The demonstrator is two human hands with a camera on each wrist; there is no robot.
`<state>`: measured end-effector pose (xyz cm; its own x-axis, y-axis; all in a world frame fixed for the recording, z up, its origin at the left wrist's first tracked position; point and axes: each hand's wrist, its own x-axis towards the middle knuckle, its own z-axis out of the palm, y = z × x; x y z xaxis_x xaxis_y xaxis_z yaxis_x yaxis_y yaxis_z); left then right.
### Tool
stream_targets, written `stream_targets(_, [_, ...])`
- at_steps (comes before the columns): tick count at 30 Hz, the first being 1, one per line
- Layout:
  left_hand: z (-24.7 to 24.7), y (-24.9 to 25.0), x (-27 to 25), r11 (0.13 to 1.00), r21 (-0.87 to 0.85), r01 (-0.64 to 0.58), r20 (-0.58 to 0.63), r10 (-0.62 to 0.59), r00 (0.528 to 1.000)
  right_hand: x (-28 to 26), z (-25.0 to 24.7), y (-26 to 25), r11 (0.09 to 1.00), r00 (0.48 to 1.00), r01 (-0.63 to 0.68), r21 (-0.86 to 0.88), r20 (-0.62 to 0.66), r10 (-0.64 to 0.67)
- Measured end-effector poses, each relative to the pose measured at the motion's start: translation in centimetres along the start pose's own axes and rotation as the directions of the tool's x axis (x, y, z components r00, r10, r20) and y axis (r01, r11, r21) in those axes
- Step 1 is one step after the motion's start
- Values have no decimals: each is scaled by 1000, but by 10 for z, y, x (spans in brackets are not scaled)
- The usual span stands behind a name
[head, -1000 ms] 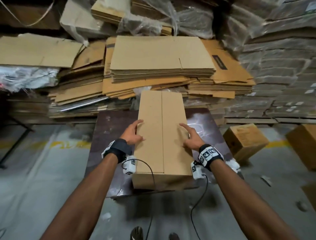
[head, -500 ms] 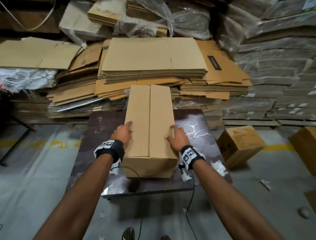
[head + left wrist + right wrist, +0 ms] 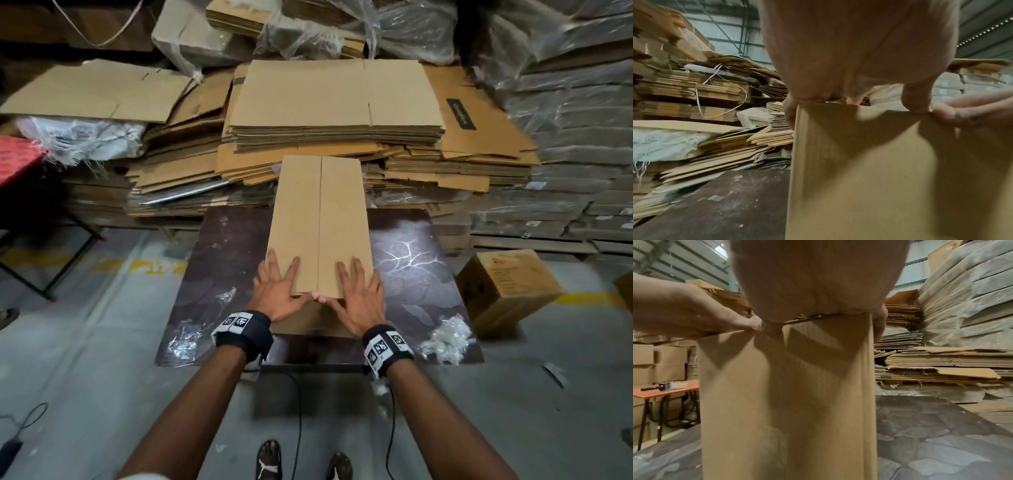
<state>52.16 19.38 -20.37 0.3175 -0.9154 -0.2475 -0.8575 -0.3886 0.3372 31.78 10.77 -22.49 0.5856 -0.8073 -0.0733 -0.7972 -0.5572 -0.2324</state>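
Both hands lie flat on the near end of the cardboard box [image 3: 342,205], which stands lengthwise on the dark table [image 3: 233,260] straight ahead of the person. The left hand [image 3: 279,291] has its fingers straight and spread on the left flap, and the right hand [image 3: 356,294] lies the same way on the right flap. Neither grips anything — they press, and the thumb tips meet at the near edge, right where the centre seam [image 3: 320,222] ends. In the wrist views the thumbs sit on that top edge, with the box's near wall dropping away below them.

The step, as I judge it, is closing the top flaps level so the seam can be sealed. To do it well, the pressure should go straight down through the palms, equal on both sides, so neither flap rides over the other. The thumbs should hold the two flap corners together at the near edge. Beyond the fingertips the seam looks straight and closed to the far end, but nothing holds it there — sliding the palms forward along it would settle that part. A hard forward push would be a mistake, since the box could skid toward the stack of flat cartons [image 3: 335,99] past its far end.
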Motion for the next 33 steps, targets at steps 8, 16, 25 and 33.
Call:
stream_targets(8, [1, -11, 15, 988, 117, -104, -81, 114, 990, 7, -42, -12, 969, 711, 154, 195, -702, 28])
stream_targets(16, [10, -4, 17, 984, 141, -107, -136, 126, 983, -4, -44, 20, 969, 855, -243, -48, -482, 190])
stream_targets(25, [7, -2, 14, 989, 101, -108, -146, 122, 982, -1, 20, 27, 778, 868, -224, 586, -244, 433])
stream_targets(33, [9, -4, 16, 990, 87, -112, -168, 126, 978, -6, 13, 8, 942, 899, -247, 225, -309, 310])
